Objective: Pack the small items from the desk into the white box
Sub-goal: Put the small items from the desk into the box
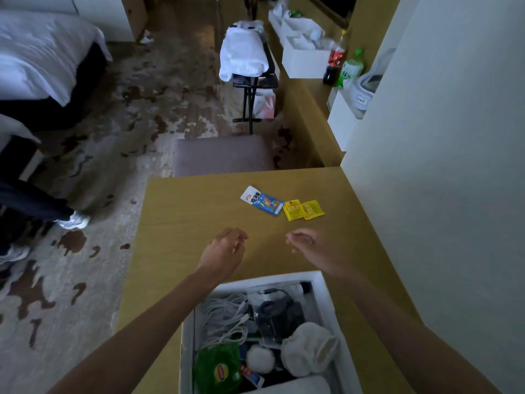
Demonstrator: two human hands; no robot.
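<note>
**Both hands over the worktop, three packets left beyond them**

Pale wood fills the middle of the view: the worktop (181, 223) runs from the near edge of the frame to a grey stool (223, 156) at its far end, with a patterned carpet (85, 280) to the left and a white wall (443, 166) to the right.

At the near end sits the white box (319, 280), open at the top and already crowded with white cables (224, 317), a dark bundle in clear plastic (279, 314), a green tea packet (217, 368), a crumpled white bag (311, 348) and a small white ball (260, 358).

Both bare hands reach past the box and hover above the bare wood. Left hand (224, 251) has its fingers (240, 236) loosely curled and slightly apart, holding nothing. Right hand (308, 244) also has its fingers (297, 237) bent inward; it seems empty, though motion blur makes that hard to confirm.

Farther along the worktop, apart from both hands, lie the remaining items: a blue and white snack packet (262, 201) lying flat at an angle, and just to its right two yellow sachets (304, 209) side by side, touching each other.
</note>
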